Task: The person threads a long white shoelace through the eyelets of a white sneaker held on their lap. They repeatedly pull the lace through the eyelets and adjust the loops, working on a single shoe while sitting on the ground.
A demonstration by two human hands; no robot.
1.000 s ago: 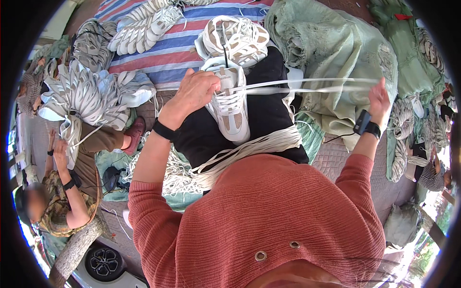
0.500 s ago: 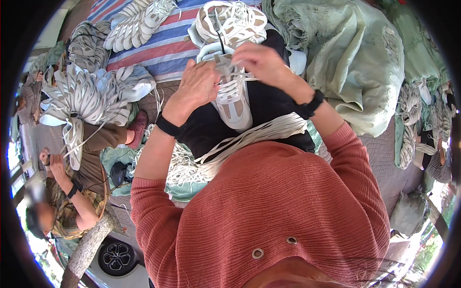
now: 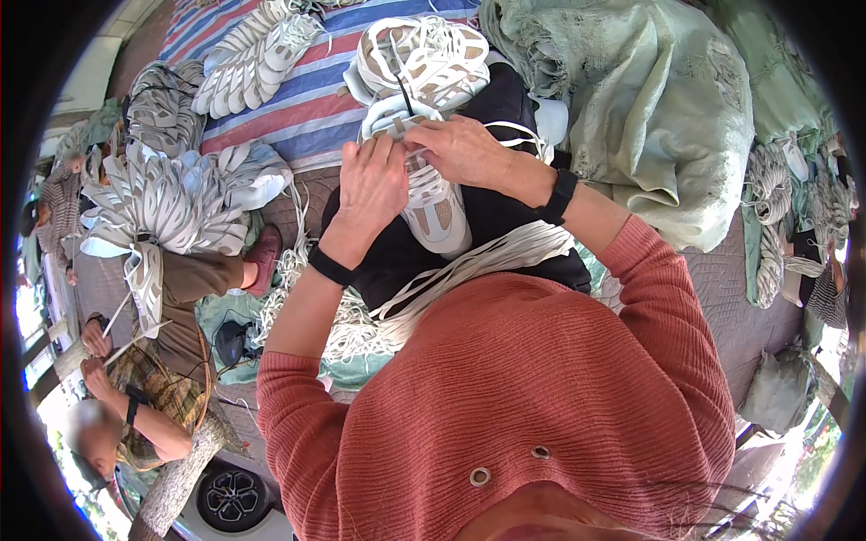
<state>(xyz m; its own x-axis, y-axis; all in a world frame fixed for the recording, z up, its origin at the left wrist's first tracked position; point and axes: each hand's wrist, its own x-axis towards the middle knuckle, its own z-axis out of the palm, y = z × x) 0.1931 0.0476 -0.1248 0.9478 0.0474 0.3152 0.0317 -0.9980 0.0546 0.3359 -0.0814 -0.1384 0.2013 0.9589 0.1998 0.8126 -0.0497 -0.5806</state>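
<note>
A white and beige sneaker [image 3: 437,225] rests on my dark-clothed lap, its toe toward me and white lacing across its front. My left hand [image 3: 372,185] is closed at the left side of its upper, fingers curled over the eyelet edge. My right hand [image 3: 465,158] pinches at the top of the lacing, thumb and fingertips together, close to the left fingers. A loose white shoelace [image 3: 525,135] loops out to the right behind it. My fingers hide the exact spot where they grip. A black cord [image 3: 402,86] rises from the shoe's collar.
Beyond it sits a pile of laced sneaker uppers [image 3: 428,54] on a striped sheet [image 3: 298,117]. A bundle of white laces [image 3: 487,257] lies across my lap. Fanned shoe parts [image 3: 176,194] and a co-worker [image 3: 144,406] holding a lace are at left; a pale green sack [image 3: 658,117] is at right.
My right hand has come in from the right to the shoe's lacing, beside my left hand. The shoelace now loops out to the right. The co-worker's hands have moved down, drawing a lace.
</note>
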